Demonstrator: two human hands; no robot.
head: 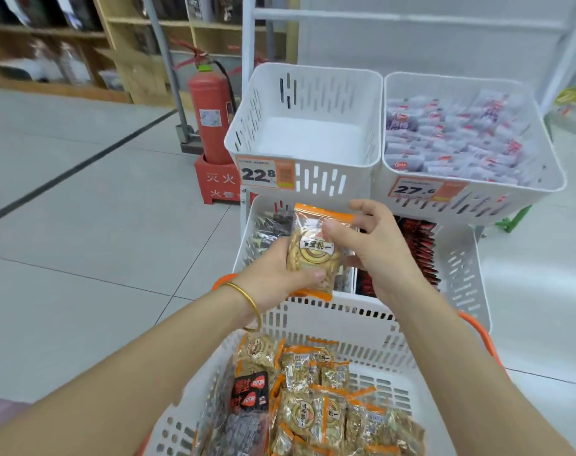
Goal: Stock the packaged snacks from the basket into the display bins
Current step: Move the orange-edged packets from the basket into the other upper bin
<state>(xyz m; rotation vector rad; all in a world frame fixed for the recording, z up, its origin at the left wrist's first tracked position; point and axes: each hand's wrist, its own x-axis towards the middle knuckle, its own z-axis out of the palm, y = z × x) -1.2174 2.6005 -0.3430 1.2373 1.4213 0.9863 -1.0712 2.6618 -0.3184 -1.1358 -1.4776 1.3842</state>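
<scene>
My left hand (276, 274) grips the lower part of an orange-trimmed snack packet (316, 250) held upright above the white basket (355, 324). My right hand (372, 245) pinches the same packet near its top with the thumb. The basket below holds several more orange-trimmed packets (316, 409) and a dark red-and-black pack (248, 391). Just beyond the hands stands an empty white display bin (308, 133) with a 22.8 price tag. Beside it, a second bin (464, 139) is full of pale wrapped snacks.
Two lower bins (461, 271) behind the hands hold dark and red packets. A red fire extinguisher (211, 116) on a red stand sits left of the rack. Wooden shelving stands at the back left. Grey tiled floor spreads to the left.
</scene>
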